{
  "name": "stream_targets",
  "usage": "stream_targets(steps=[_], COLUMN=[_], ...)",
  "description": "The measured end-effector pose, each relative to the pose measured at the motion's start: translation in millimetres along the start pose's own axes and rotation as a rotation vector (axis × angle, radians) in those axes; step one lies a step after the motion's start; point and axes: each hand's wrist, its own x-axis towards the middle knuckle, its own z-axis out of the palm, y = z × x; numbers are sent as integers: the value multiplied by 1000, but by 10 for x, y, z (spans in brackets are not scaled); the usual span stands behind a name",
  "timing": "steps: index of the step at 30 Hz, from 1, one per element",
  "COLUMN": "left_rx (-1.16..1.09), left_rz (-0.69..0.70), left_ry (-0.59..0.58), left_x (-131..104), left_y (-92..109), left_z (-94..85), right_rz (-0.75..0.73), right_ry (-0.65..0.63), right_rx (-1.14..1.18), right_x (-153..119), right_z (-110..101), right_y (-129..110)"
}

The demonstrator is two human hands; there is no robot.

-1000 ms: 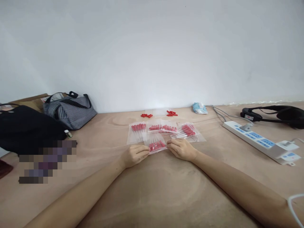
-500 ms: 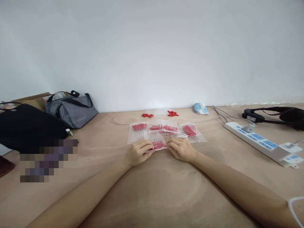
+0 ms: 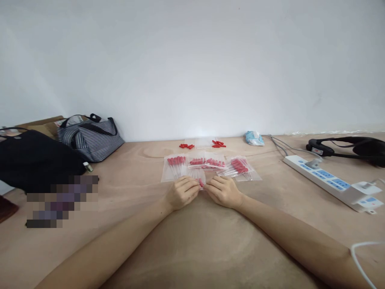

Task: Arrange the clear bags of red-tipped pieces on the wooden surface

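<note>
Both hands pinch the near edge of a clear plastic bag (image 3: 197,174) that holds red-tipped sticks. My left hand (image 3: 182,193) grips its left side and my right hand (image 3: 224,192) its right side, fingertips close together. Most of the red tips inside are hidden by the fingers. Just beyond lie more bags of red-tipped pieces: one at the left (image 3: 177,161), a stack in the middle (image 3: 215,162) and one at the right (image 3: 240,165). Small loose red pieces lie in a left pile (image 3: 186,146) and a right pile (image 3: 219,143) near the wall.
A white power strip (image 3: 321,176), black goggles (image 3: 345,146) and a crumpled blue mask (image 3: 254,137) are on the right. To the left stand a striped bag (image 3: 93,138), a black bag (image 3: 36,160) and a small bottle (image 3: 88,167).
My hands have moved closer together along the bag's near edge, covering more of its red tips. The other bags and the loose pieces have stayed in place.
</note>
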Motion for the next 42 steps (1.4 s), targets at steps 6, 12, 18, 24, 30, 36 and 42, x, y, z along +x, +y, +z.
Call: stream_targets(steps=[6,12,18,24,30,36,42], left_rx=[83,53,5,-28,-65,-82,-62], left_rz=[80,-49,-67,-100,-83,-122,-102], left_ry=[25,22,68,54,50,27,51], left_x=[33,-32,-159,-158,-100,-121,-121], left_y=[5,-51,-114,-100,-70,-87,-74], left_z=[4,-83,-130,-102,-65,-73,-58], right_rz=[-43,88,189,151,70,95,86], right_ry=[24,52,34,17,89,83,77], right_rx=[-55,-7,78,90,31,23,47], right_x=[44,-23,-94,-45,111,149,172], right_z=[6,37,48,6,57,92,84], right_y=[-27,53,159,119,-63,-73,-98])
